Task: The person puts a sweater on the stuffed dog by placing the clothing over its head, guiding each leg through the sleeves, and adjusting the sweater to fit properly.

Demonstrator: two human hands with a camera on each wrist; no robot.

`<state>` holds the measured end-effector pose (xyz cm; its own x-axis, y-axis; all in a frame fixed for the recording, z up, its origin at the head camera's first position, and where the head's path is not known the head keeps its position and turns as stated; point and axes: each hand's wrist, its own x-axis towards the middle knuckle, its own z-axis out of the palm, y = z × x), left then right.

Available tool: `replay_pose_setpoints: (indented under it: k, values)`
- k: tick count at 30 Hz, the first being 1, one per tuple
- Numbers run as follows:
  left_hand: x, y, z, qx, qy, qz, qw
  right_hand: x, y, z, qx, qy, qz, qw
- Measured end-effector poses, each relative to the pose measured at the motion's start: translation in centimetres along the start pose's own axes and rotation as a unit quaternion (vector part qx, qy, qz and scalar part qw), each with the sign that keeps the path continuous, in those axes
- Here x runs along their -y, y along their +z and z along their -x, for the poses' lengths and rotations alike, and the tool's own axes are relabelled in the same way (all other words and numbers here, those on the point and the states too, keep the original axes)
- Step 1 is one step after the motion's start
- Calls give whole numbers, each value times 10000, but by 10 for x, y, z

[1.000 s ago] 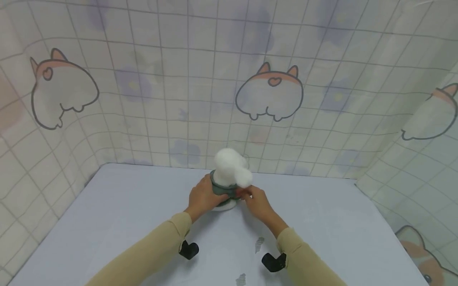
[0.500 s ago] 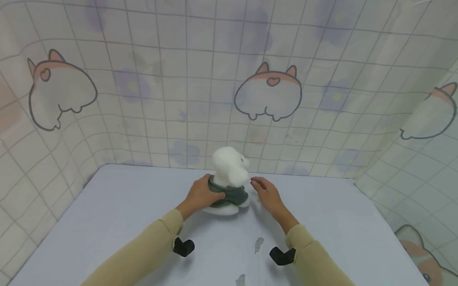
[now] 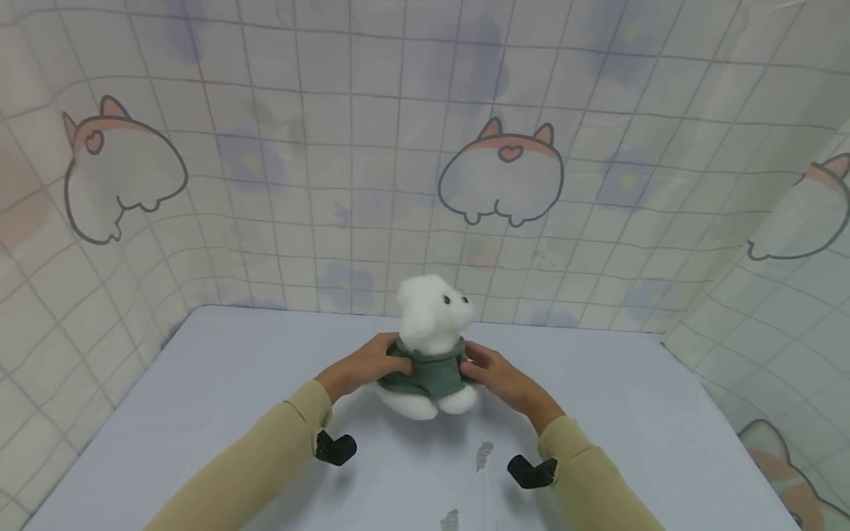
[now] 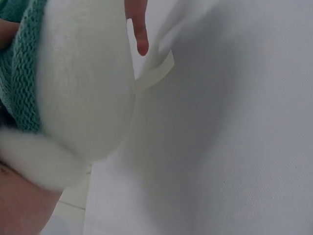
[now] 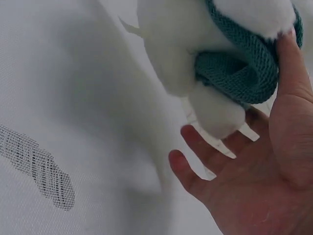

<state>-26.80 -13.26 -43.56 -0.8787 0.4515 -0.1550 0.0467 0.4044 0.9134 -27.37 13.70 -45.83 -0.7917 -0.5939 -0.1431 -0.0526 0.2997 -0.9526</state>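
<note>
A white plush toy (image 3: pixel 432 313) with small dark eyes sits upright near the back of the table, its face turned to the right. It wears a green knitted sweater (image 3: pixel 434 376). My left hand (image 3: pixel 365 363) grips the toy's left-hand side in the head view, thumb across the sweater. On the opposite side my right hand (image 3: pixel 505 376) holds the toy by its arm, thumb in front. In the right wrist view the other fingers (image 5: pixel 195 142) spread behind the plush arm (image 5: pixel 217 110). A pale tag (image 4: pixel 156 74) sticks out from the toy's lower body in the left wrist view.
The white table (image 3: pixel 265 354) has two grey worn patches (image 3: pixel 484 456) towards the front. A gridded curtain (image 3: pixel 332 184) printed with cartoon dogs closes off the back and both sides. Black camera mounts (image 3: pixel 336 448) jut from the wrists.
The plush toy has turned from facing away to facing right, showing its eyes and legs. My right hand came off it, then took hold of its side again. The left hand kept holding.
</note>
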Motion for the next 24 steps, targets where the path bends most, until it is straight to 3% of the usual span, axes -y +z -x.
replay_pose_setpoints:
  k: [3, 6, 9, 12, 16, 19, 24]
  values:
    - [-2, 3, -2, 247, 76, 164, 9995, 0, -2, 3, 362, -105, -124, 9992]
    - [-3, 5, -6, 335, 159, 218, 9991, 1, -2, 6, 302, -160, -186, 9992]
    - [-1, 7, -12, 206, 308, 155, 9992, 1, 0, 8, -236, -68, -159, 9996]
    - [0, 8, -16, -193, 526, -185, 9983, 2, 4, 5, -885, 78, -210, 9958]
    - [-3, 12, -19, -1039, 852, -1053, 9853, 3, 9, 3, -1772, -27, -133, 9841]
    - [-8, 17, -19, -1462, 900, -1266, 9770, 5, 12, 2, -2390, -133, 196, 9707]
    - [-16, 25, -18, -1338, 690, -763, 9857, 6, 16, 0, -3209, -163, 875, 9429]
